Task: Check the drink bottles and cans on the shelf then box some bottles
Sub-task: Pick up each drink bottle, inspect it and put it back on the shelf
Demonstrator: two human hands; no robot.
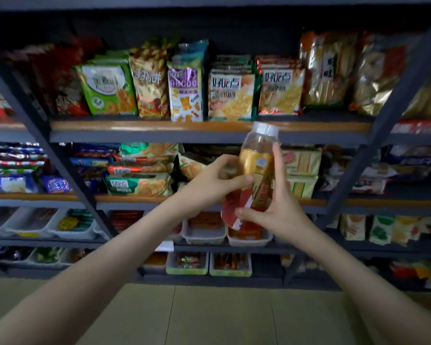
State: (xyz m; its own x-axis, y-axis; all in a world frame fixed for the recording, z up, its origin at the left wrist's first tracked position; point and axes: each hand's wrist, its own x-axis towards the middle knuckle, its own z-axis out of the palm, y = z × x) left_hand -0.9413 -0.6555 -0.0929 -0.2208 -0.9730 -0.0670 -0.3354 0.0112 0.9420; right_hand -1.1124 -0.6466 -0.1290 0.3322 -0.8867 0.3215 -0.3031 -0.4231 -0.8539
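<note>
A clear plastic drink bottle [255, 168] with amber liquid, a white cap and a gold, red and white label is held up in front of the shelves, tilted with its cap to the upper right. My left hand [209, 181] grips its middle from the left, thumb across the label. My right hand [275, 202] holds its lower part from the right, index finger stretched up along the side. The bottle's base is partly hidden by my fingers.
A dark metal shelf rack [209, 135] with wooden board edges stands ahead. Snack bags [230, 95] fill the upper shelf, biscuit packs [137, 183] the middle one. White trays [204, 235] of small goods sit lower down. Pale floor tiles [222, 317] lie below.
</note>
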